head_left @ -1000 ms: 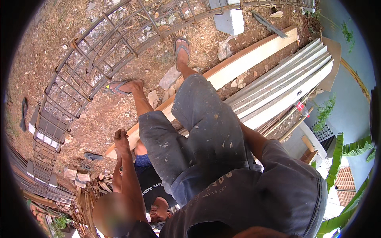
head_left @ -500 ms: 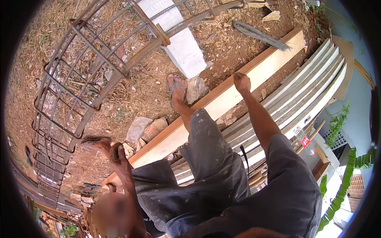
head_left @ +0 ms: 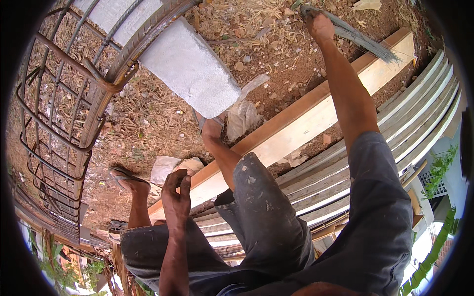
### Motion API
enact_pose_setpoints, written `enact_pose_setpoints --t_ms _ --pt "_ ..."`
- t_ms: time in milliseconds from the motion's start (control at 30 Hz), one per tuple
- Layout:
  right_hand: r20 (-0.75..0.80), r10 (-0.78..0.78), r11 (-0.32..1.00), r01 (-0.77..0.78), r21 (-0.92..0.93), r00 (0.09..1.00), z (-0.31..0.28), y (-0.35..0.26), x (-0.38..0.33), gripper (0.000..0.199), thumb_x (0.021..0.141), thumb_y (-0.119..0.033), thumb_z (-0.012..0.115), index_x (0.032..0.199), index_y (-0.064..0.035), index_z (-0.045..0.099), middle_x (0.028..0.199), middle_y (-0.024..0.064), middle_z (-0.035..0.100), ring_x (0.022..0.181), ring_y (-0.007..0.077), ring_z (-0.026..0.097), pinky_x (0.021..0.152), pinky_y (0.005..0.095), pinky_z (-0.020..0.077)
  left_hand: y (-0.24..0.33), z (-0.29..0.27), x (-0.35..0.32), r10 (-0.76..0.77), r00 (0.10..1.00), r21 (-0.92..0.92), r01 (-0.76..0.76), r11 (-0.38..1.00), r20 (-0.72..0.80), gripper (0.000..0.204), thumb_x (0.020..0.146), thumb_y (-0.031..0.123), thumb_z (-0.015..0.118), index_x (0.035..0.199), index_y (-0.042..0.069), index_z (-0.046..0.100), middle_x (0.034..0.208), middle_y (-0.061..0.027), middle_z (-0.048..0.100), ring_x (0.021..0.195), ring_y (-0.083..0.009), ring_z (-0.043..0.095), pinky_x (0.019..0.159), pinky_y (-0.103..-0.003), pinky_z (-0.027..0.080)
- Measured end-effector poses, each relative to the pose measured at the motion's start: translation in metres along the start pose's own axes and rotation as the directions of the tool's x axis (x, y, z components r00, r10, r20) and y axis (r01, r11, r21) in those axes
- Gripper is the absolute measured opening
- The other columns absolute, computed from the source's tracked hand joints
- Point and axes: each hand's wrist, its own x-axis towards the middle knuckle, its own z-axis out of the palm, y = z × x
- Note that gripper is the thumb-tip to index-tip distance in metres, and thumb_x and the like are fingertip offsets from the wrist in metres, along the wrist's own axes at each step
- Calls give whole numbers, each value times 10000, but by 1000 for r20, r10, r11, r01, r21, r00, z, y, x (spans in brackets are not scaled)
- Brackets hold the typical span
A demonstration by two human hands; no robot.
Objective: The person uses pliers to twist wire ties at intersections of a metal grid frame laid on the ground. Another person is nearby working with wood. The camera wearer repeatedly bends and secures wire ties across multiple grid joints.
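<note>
At the far right my right hand [head_left: 321, 27] is on the upper end of a bundle of thin grey tie wire [head_left: 358, 37], its fingers closed around that end. The bundle's loose tips rest across a long wooden beam [head_left: 291, 121]. My left hand [head_left: 177, 192] is raised in front of my left knee, above the beam's near end. Its fingers are curled in, and I cannot make out whether they hold anything small. A rebar cage [head_left: 91, 133] of bent bars and stirrups stands at the left.
A white rectangular block [head_left: 190, 71] juts out beside the cage, over my foot. Several long pale boards [head_left: 395, 133] are stacked right of the beam. Crumpled plastic [head_left: 243, 121] and stones [head_left: 165, 167] lie on the dry, littered ground.
My right hand has moved from above the beam up to the wire bundle's end. My left hand has risen, still curled. The view has shifted closer to the block.
</note>
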Motion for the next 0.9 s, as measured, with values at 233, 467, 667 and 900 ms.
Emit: enact_pose_setpoints --t_ms 233,467,667,900 --pt "-127 -158 987 159 -2 979 -20 1 -20 236 894 -160 530 1113 -85 572 1164 193 587 1048 394 582 871 455 484 74 -61 13 197 974 -5 -199 980 -114 286 930 210 604 1058 -46 616 1013 -144 623 934 -230 596 848 -345 457" --pt "-309 -172 927 260 270 935 -27 21 -26 120 937 -149 550 952 -31 532 827 218 588 762 394 565 705 446 446 81 -72 58 456 885 182 -465 866 89 287 881 200 650 1063 -22 637 1031 -190 622 956 -340 611 846 -390 470" --pt "-435 -140 908 291 303 890 -19 19 -28 117 935 -137 548 943 -24 523 780 202 571 711 361 540 674 416 442 67 -80 70 629 778 255 -610 751 8 315 843 213 689 1065 -8 649 1036 -182 626 967 -345 610 858 -403 469" --pt "-398 -142 919 270 287 906 -35 10 -42 137 919 -129 533 994 -28 587 989 256 621 944 438 588 800 471 455 40 -92 59 656 751 284 -615 736 -75 319 848 240 681 1062 4 655 1035 -175 628 977 -337 606 882 -404 454"
